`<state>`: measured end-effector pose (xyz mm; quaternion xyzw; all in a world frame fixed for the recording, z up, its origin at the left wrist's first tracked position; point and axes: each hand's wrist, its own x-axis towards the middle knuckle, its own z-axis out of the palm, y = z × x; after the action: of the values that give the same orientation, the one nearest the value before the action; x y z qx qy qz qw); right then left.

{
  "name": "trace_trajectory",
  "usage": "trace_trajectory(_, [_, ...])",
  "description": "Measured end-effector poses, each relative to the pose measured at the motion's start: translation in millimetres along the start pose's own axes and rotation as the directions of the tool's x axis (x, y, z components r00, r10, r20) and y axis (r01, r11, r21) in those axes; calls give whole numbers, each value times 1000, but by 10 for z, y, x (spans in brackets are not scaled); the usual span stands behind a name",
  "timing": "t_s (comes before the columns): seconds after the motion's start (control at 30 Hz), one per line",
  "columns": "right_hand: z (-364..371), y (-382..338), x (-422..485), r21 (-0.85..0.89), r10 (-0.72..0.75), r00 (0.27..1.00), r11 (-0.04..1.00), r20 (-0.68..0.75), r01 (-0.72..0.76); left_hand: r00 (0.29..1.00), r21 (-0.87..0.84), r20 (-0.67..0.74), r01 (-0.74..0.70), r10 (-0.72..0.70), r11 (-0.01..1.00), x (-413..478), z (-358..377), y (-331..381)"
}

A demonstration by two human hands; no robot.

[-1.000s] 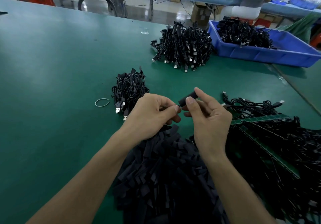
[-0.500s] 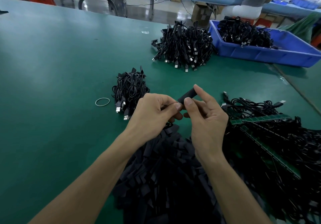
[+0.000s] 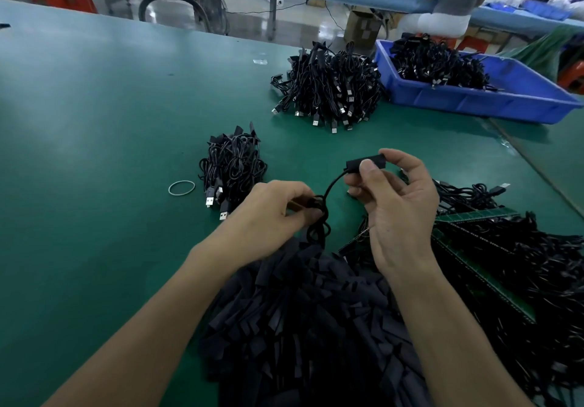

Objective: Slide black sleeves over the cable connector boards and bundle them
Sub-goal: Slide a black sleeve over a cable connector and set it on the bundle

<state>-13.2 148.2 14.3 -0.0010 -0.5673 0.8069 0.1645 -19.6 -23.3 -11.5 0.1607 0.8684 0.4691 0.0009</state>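
The right hand (image 3: pixel 395 204) pinches the sleeve (image 3: pixel 366 164), its long axis level, left-right; the left hand (image 3: pixel 271 214) grips the cable (image 3: pixel 331 185) trailing from the sleeve's left end.

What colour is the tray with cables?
The tray is blue, seen best in the head view.
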Motion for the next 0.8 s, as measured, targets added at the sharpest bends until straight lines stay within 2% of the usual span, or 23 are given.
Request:
trace_trajectory(0.07, [-6,-15,25,-11,4,1000,1000,0,-4,999,13,-26,-35,35,999,-2,28,23])
trace_trajectory(0.13, [-32,-56,65,-56,0,1000,998,12,1,993,6,-117,-29,30,1000,5,19,33])
trace_trajectory(0.27, [-183,-158,176,-341,-19,999,940,50,35,941,-25,-336,29,-35,999,67,-118,-12])
trace_trajectory(0.37, [-347,-219,257,-662,-55,989,738,138,133,866,33,-494,102,-72,994,174,-265,-98])
trace_trajectory(0.47, [-469,-289,287,-850,99,931,451,352,273,801,112,-588,217,-111,970,310,-428,-194])
trace_trajectory(0.53, [-494,-337,285,-883,311,839,306,447,357,768,141,-626,282,-135,949,388,-511,-276])
trace_trajectory(0.6, [-496,-348,268,-888,506,732,215,457,406,747,164,-646,336,-156,928,437,-539,-354])
trace_trajectory(0.63, [-494,-330,260,-887,558,702,154,442,435,743,174,-647,364,-173,915,450,-536,-388])
trace_trajectory(0.7, [-482,-268,245,-871,564,713,23,417,491,724,175,-653,429,-222,886,464,-515,-438])
trace_trajectory(0.73, [-481,-232,244,-863,536,730,-6,424,505,704,166,-665,463,-248,871,467,-505,-446])
trace_trajectory(0.8, [-493,-155,260,-867,484,750,36,451,498,668,130,-692,486,-272,864,468,-506,-439])
